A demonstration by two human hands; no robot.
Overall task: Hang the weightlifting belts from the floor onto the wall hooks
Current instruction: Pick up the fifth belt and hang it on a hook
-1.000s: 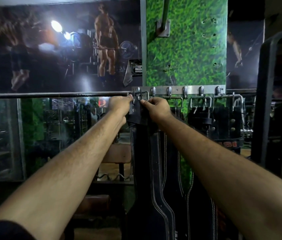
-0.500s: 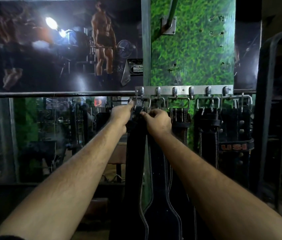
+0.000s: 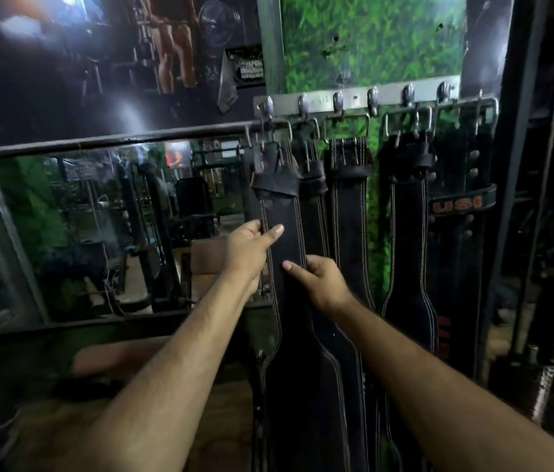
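A black stitched weightlifting belt point(image 3: 284, 219) hangs by its buckle from the leftmost hook point(image 3: 266, 109) of a metal hook rail point(image 3: 353, 97) on the wall. My left hand point(image 3: 251, 247) grips the belt's left edge, thumb across its front. My right hand point(image 3: 319, 282) holds its right edge a little lower, thumb on the front. Several more black belts point(image 3: 348, 206) hang from the other hooks to the right, one lettered USI point(image 3: 457, 202).
A mirror point(image 3: 98, 226) with a dark rail above it fills the left wall, under a gym poster. A green grass-print panel point(image 3: 370, 39) backs the hooks. A dark metal rack point(image 3: 524, 165) stands at the right. A brown padded bench point(image 3: 125, 356) sits low on the left.
Both hands have slid down from the buckle at the hook to the belt's strap. The belt now hangs from the leftmost hook. The view has moved closer and lower.
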